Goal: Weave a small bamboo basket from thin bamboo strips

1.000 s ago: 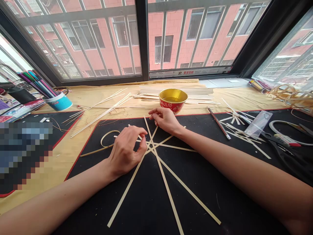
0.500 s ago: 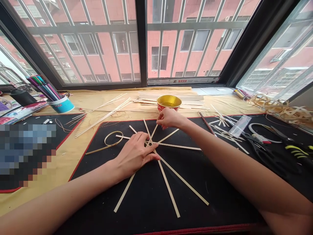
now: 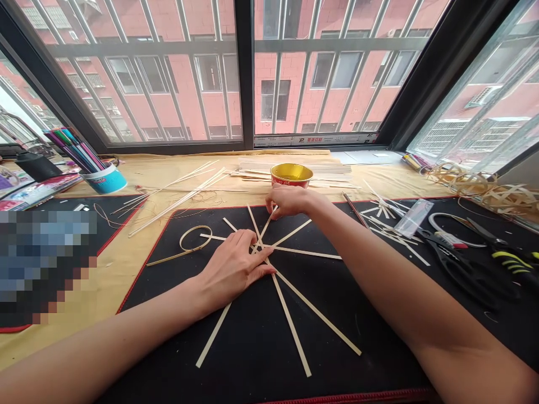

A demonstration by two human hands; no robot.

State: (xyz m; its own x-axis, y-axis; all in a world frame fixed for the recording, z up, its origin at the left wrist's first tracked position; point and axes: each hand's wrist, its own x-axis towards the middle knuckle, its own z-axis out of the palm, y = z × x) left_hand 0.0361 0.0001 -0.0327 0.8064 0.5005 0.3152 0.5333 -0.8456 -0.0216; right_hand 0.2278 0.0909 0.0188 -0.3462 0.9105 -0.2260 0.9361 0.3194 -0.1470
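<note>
Several thin pale bamboo strips (image 3: 295, 331) lie crossed in a star on a black mat (image 3: 370, 314). My left hand (image 3: 233, 266) lies flat with fingers stretched out, pressing on the point where the strips cross. My right hand (image 3: 288, 201) is further back, its fingers pinched on the far end of one strip, just in front of a red and gold bowl (image 3: 291, 175). A loop of strip (image 3: 194, 237) lies on the mat to the left of my left hand.
Loose strips (image 3: 181, 193) and a flat stack (image 3: 320, 167) lie on the tan cloth by the window. A blue cup of pens (image 3: 103, 177) stands at left. Black pliers (image 3: 463, 269), a clear bag (image 3: 415, 217) and coiled strips (image 3: 475, 182) are at right.
My left hand went from a loose curl to lying flat on the crossing. My right hand shifted along the far strip ends and now pinches one. The camera view tilted up slightly.
</note>
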